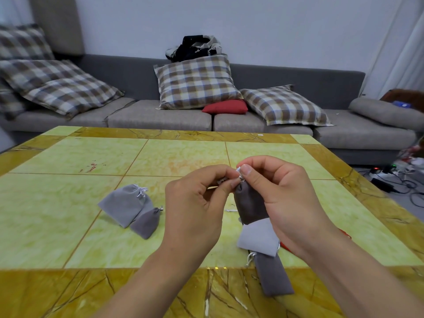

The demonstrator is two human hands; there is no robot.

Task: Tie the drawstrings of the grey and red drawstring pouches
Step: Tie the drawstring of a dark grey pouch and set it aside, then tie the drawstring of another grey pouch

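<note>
While both forearms come in from the bottom edge, the hands meet up above the middle of the yellow-green marble table (68, 203), wrists bent a bit so the fingertips face each other. The left hand (195, 207) has its fingers curled in, thumb and index pressed together on the pale drawstring at the neck of a dark grey pouch (250, 203). The right hand (282, 193) is arched over the top, thumb and forefinger pinched shut on the silvery cord end (238, 170) just above that neck, palm side cupping the pouch, which hangs upright between the two hands, lifted off the table.

Underneath it on the table there's a light grey pouch (258, 239) lying partly on top of another dark grey pouch (273, 276) near the front edge. A bit of red (286, 246) pokes out from under the right wrist, can't tell exactly what it is. Off to the left, well apart, two more pouches (130, 207) lie overlapping with their cords cinched.
</note>
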